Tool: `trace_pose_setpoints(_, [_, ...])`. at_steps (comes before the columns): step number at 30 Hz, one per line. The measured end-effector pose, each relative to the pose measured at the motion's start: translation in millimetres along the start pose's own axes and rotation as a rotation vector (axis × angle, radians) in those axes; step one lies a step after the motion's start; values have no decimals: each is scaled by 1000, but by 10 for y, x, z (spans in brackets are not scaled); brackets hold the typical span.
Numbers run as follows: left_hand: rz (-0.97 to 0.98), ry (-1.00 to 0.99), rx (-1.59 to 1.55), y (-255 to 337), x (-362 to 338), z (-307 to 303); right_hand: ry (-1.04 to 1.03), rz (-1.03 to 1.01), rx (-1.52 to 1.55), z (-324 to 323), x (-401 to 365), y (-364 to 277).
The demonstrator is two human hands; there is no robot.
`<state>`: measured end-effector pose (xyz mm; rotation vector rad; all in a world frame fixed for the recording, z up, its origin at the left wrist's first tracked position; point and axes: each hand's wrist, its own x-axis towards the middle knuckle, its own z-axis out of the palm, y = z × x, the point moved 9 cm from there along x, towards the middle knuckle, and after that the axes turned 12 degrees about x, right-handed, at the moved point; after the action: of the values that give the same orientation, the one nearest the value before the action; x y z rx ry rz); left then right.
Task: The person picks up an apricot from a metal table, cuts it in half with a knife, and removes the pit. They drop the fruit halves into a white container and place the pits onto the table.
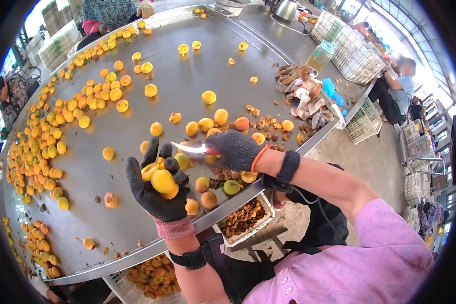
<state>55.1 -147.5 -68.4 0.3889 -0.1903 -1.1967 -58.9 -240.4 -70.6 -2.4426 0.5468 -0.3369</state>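
Observation:
My left hand, in a black glove with a pink cuff, is palm up and holds a yellow apricot that looks cut, with its flesh parted at the top. The fingers curl partly around the fruit. My right hand, in a dark knit glove with an orange band, grips a small curved knife by its red handle. The blade points left, just above and apart from the apricot. Loose whole apricots lie on the metal table beside both hands. Brown pits and scraps lie beyond my right hand.
A large heap of apricots spreads over the table's left. Crumpled cloths and a bottle stand at the right edge. Below the rim are a crate of scraps and a crate of apricot pieces. Other people sit around.

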Motion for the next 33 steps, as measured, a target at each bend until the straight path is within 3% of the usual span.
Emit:
trace_pose_setpoints(2, [1,-1,36,16,-18,-21,-80,79,-48,117,59,83])
trace_pose_setpoints(12, [5,31,23,74,-16,-84,-50,125,-77,89,17,150])
trace_pose_setpoints(15, [34,-32,21,199,-3,-134,-41,222,-53,68,59,236])
trace_pose_setpoints(17, [34,-23,-11,217,-21,-142,81,164,68,-113,47,199])
trace_pose_setpoints(21, [-46,64,229,-34,-87,-75,190,118,236,-579,50,-236])
trace_pose_setpoints(23, [136,144,636,-45,-105,-147,154,-21,172,-623,150,-539])
trace_pose_setpoints(24, [332,70,1179,14,-242,211,155,-9,175,-586,167,-556])
trace_pose_setpoints(26, [387,72,1167,7,-216,282,122,-174,328,-505,158,-732])
trace_pose_setpoints(28, [449,80,1140,36,-198,355,185,-114,332,-671,84,-586])
trace_pose_setpoints(29, [253,51,846,-27,-129,294,258,-68,340,-809,23,-495])
trace_pose_setpoints(31, [-124,-9,253,-238,-80,265,135,50,149,-777,-165,-305])
trace_pose_setpoints(33, [-106,-14,280,-215,-64,236,-225,107,70,-331,-427,-32])
